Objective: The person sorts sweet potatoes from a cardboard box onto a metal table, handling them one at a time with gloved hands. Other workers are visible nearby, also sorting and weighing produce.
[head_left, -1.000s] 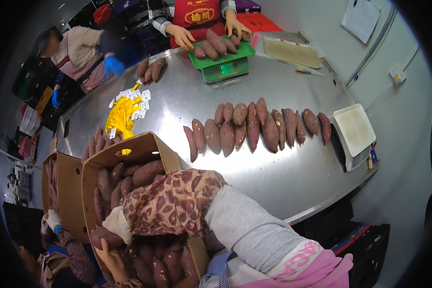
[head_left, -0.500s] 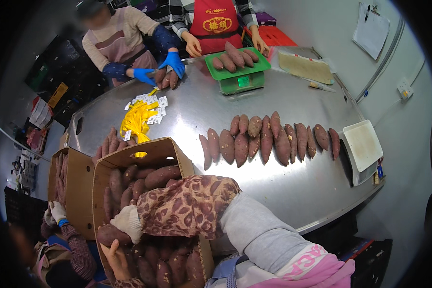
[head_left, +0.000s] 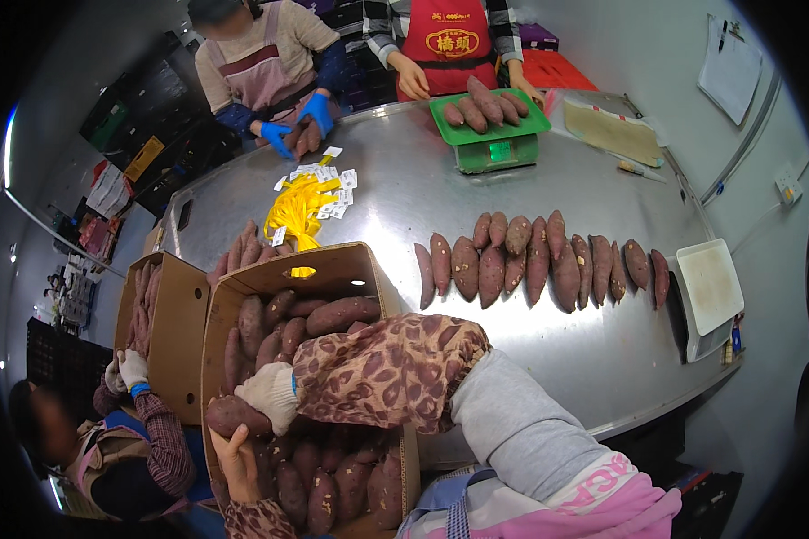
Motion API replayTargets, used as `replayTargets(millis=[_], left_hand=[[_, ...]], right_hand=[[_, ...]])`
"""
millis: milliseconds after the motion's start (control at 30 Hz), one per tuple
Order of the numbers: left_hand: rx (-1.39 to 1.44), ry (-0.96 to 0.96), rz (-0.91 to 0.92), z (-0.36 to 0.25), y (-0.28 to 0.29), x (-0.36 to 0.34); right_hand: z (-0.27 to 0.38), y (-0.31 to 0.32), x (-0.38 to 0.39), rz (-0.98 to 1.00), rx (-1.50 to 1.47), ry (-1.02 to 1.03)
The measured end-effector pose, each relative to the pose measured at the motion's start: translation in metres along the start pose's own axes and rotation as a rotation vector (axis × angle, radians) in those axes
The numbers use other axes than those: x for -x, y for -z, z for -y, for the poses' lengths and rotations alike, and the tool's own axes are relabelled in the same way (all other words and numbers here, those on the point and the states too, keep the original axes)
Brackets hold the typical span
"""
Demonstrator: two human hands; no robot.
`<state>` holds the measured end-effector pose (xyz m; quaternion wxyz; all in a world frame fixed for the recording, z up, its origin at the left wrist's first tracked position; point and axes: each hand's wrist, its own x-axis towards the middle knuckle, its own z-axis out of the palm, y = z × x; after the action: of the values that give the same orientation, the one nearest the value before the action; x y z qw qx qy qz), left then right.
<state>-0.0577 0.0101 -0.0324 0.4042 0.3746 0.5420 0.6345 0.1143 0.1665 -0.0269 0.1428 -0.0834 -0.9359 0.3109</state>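
Observation:
Over the open cardboard box (head_left: pixel 391 287) of sweet potatoes, both my hands are on one purple-brown sweet potato (head_left: pixel 231 415). My bare left hand (head_left: pixel 236 463) has its fingers and thumb against the underside. From the right, my right hand (head_left: pixel 271 395), in a whitish knit glove, grips its other end; some of those fingers are hidden. A leaf-patterned sleeve covers the right forearm. Inside the box, many sweet potatoes (head_left: pixel 319 494) lie piled below and beyond my hands.
Sweet potatoes (head_left: pixel 492 274) stand in a row on the metal table (head_left: pixel 377 198), left of a white scale (head_left: pixel 706 278). Yellow tagged straps (head_left: pixel 298 211) lie beyond the box. Across, a green scale (head_left: pixel 494 144) carries several more. Co-workers stand opposite; another handles a box (head_left: pixel 173 337) at left.
The whole view has shifted, so the table and box appear farther right. My hands stay on the same sweet potato. The blue-gloved co-worker's sweet potatoes are nearer the far table edge.

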Motion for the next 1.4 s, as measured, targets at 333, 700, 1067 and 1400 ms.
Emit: replayTargets(millis=[333,700,1067,1400], left_hand=[[0.265,0.032,-0.043,0.002,-0.003,-0.001],[0.061,-0.008,0.023,0.008,0.008,0.001],[0.009,-0.088,0.031,0.005,-0.007,-0.001],[0.144,0.033,-0.086,-0.014,-0.019,0.002]], right_hand=[[-0.014,-0.015,-0.015,-0.008,-0.030,0.089],[-0.014,-0.014,-0.014,0.042,0.007,0.058],[-0.006,-0.005,-0.020,0.137,-0.107,-0.039],[-0.008,0.012,-0.027,0.101,-1.206,-0.196]])
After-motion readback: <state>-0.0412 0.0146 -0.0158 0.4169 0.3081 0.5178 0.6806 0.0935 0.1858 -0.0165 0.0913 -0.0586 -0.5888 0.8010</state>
